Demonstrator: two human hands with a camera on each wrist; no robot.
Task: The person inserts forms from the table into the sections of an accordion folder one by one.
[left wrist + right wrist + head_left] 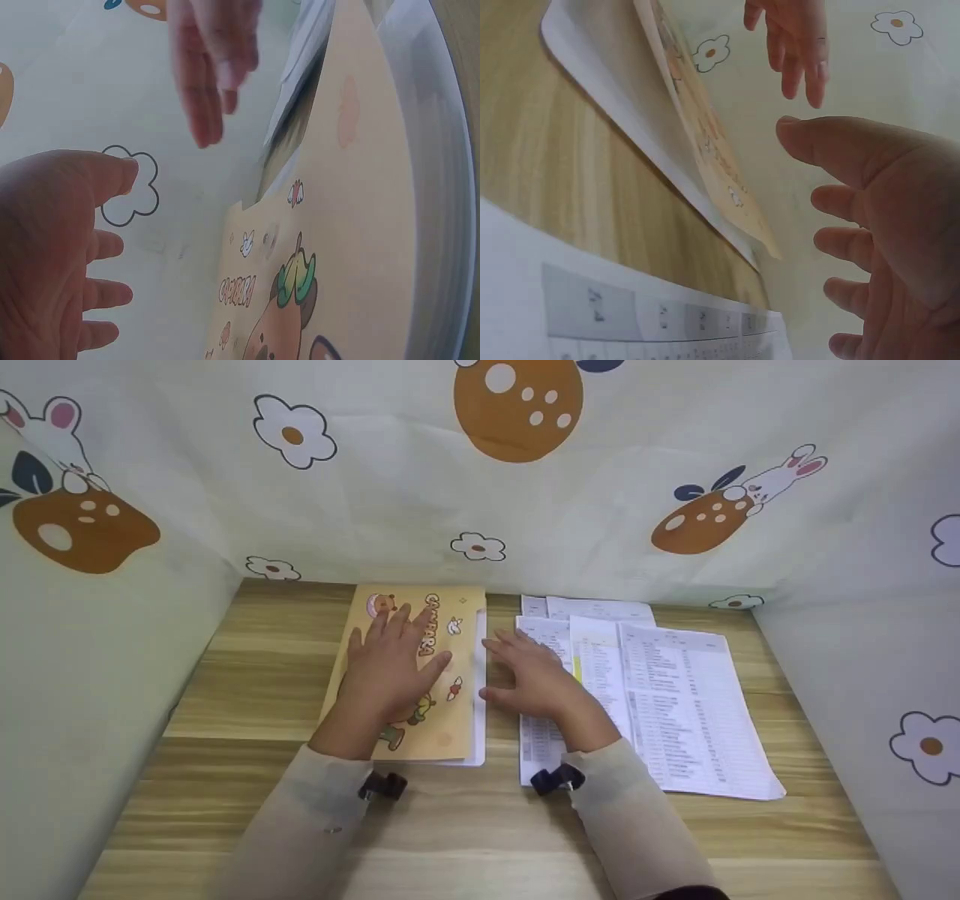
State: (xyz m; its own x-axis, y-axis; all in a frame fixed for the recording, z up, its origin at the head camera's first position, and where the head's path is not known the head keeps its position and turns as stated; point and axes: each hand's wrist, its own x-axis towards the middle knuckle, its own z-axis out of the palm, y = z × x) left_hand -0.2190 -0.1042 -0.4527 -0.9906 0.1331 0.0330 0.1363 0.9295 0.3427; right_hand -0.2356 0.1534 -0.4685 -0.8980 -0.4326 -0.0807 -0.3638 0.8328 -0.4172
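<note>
A tan folder (442, 739) with cartoon capybara prints lies on the left half of the table, white sheets showing along its right edge. My left hand (386, 671) is over its cover with fingers spread; in the left wrist view the fingers (105, 292) look apart from the cover. In the right wrist view the cover (705, 150) stands a little off the white layer beneath. Above the left edge of the printed sheets (682, 712) is my right hand (532, 675), thumb and fingers (844, 247) extended toward the folder. Neither hand holds anything.
Several printed sheets overlap on the right, one with a yellow strip (577, 669). More sheets (600, 607) stick out behind them. Wood-grain table (450, 840) shows between folder and papers and in front. A patterned cloth (390, 502) encloses the back and sides.
</note>
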